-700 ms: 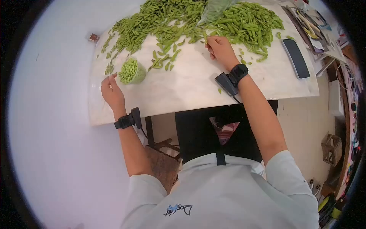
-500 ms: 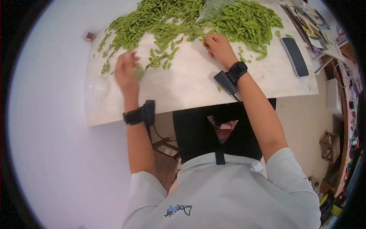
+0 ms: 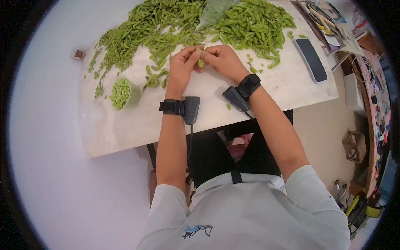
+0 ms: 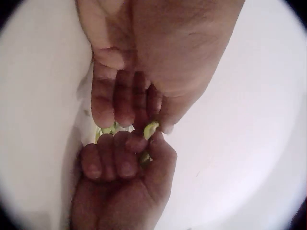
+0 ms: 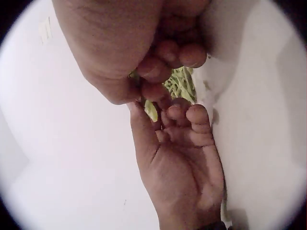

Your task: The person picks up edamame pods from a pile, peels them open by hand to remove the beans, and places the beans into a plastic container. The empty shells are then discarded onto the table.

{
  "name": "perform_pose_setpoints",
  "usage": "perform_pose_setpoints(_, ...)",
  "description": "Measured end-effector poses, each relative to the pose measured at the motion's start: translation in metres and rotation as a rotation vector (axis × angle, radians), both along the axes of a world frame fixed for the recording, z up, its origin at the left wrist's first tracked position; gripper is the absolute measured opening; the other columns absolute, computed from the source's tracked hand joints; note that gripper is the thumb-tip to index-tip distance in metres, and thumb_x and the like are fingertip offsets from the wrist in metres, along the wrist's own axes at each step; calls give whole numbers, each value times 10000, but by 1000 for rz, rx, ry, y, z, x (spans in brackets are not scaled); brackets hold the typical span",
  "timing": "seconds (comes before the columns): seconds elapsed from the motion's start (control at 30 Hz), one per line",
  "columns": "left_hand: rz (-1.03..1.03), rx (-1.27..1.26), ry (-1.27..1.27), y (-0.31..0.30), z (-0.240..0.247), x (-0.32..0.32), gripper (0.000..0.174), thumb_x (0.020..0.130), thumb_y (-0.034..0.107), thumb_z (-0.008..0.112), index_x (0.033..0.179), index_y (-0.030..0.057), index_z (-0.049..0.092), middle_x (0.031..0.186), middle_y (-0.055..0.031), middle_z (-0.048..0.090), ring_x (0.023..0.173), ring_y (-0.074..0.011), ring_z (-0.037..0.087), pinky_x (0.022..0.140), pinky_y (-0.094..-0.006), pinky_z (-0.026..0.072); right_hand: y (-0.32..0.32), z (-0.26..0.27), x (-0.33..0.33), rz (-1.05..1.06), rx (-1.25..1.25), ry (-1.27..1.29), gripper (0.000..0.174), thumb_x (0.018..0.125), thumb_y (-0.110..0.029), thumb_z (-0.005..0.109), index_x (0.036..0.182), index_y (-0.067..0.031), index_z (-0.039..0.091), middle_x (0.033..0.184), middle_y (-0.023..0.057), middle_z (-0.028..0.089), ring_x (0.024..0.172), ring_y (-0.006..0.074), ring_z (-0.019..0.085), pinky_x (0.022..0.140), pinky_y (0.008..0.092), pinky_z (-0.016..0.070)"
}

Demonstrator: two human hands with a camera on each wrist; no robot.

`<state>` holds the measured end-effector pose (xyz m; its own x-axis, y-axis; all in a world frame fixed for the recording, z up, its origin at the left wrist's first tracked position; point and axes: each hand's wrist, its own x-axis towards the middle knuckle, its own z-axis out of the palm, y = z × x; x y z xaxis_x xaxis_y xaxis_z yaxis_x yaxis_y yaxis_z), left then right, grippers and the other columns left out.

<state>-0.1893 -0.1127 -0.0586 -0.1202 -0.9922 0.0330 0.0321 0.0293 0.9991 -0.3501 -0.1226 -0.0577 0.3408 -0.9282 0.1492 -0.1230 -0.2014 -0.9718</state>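
Both hands meet at the near edge of the pod heap. My left hand (image 3: 181, 68) and my right hand (image 3: 227, 62) pinch a green pod (image 3: 201, 62) between their thumbs and fingertips. Up close in the left wrist view, the pod (image 4: 151, 130) sits at the touching fingertips, largely covered by them; the right wrist view also shows part of the pod (image 5: 151, 110). Left of the hands, a clear cup (image 3: 134, 95) holds shelled green beans (image 3: 120, 94).
Heaped pods (image 3: 258, 25) spread across the table's far side, with a plastic bag (image 3: 214, 14) on them. A phone (image 3: 311, 60) lies at the right, near tools and papers (image 3: 327, 25). Several loose pods (image 3: 155, 79) lie between cup and hands.
My left hand has moved from beside the cup, across to the right, and now pinches the pod with my right hand. The whole table has shifted left in view.
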Motion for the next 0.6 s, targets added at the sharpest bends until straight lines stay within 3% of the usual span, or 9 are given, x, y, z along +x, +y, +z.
perform_pose_setpoints(0.27,16,-95,2,5,0,-3,268,929,97,514,1170,-2,571,891,-54,646,653,-82,557,581,-240,530,-2,-5,2,14,33,-35,322,837,-218,532,620,18,564,543,25,527,499,94,457,508,265,388)
perform_pose_setpoints(0.5,-60,-117,-1,3,-4,0,291,942,160,510,1178,-2,567,932,-52,616,713,-110,574,631,-239,501,1,-4,2,23,115,-107,301,865,-200,538,606,-47,518,565,-28,479,472,45,409,440,212,323)
perform_pose_setpoints(0.6,-41,-126,-21,4,-2,-3,274,938,146,505,1158,3,585,911,-44,617,722,-106,567,636,-238,494,2,-2,2,13,51,-54,332,845,-229,540,605,1,545,497,-7,461,460,65,390,451,256,326)
